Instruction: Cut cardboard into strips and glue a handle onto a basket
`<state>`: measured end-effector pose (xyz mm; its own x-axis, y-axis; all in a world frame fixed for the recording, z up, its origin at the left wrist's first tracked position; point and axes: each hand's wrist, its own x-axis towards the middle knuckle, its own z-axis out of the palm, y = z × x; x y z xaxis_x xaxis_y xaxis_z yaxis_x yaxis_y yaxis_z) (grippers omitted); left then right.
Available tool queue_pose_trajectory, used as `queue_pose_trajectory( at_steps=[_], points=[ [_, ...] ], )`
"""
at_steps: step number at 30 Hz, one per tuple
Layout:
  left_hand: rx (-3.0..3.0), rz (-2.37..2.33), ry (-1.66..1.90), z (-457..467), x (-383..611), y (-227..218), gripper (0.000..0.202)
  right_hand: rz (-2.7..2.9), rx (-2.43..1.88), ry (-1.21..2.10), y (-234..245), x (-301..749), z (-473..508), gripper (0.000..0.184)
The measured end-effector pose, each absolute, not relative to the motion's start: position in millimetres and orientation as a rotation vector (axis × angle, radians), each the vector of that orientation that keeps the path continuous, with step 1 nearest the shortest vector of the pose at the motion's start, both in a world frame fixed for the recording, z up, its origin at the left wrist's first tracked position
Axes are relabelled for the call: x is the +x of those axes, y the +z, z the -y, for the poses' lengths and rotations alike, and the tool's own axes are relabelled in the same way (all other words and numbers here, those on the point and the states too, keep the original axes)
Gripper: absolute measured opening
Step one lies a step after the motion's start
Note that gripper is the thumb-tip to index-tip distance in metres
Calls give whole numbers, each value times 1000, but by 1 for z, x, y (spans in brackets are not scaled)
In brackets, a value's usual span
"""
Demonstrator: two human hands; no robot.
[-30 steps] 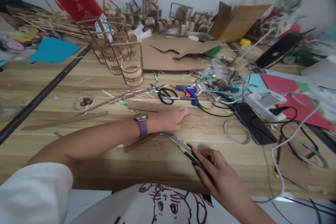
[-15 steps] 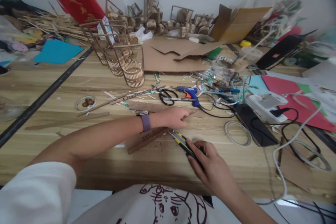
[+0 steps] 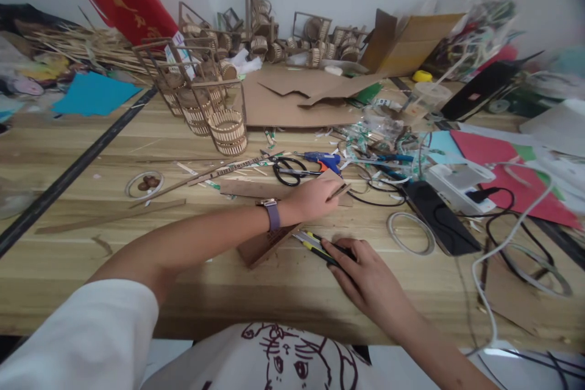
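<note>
My left hand (image 3: 315, 200), with a watch on a purple band at its wrist, is closed on a brown cardboard piece (image 3: 265, 247). The piece passes beneath the wrist, and its lower end shows printed marks. At the fingertips, part of its far end sticks out; the fingers hide the rest. In my right hand (image 3: 361, 271) is a yellow and black utility knife (image 3: 315, 244), its blade pointing left towards the cardboard, close to the tabletop. Another cardboard strip (image 3: 244, 189) lies flat behind my left wrist.
Behind my hands lie black-handled scissors (image 3: 290, 172) and a blue glue gun (image 3: 322, 158). Small slatted baskets (image 3: 228, 133) stand further back by a cardboard sheet (image 3: 269, 106). Right are a tape ring (image 3: 411, 233), a phone (image 3: 439, 219), a power strip (image 3: 461, 186) and cables.
My left hand has moved right with the cardboard, which has slid and turned a little. My right hand stays nearly in place with the utility knife. The view has shifted slightly.
</note>
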<state>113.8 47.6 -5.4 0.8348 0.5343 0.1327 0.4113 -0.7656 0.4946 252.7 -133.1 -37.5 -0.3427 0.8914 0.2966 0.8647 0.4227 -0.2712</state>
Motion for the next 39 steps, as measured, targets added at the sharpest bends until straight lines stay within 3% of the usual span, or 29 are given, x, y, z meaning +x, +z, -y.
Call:
queue_pose_trajectory(
  at_steps=[3,8,39],
  points=[
    [2688,-521,390,-52,104,-13,46,2286,-1492,87,-37,253,133,38],
    [2884,-248,366,-61,84,-28,37,2293,-1477,109,-35,252,132,37],
    [2931,-266,480,-63,78,-46,33,2341,-1377,195,-31,227,146,41]
  ],
)
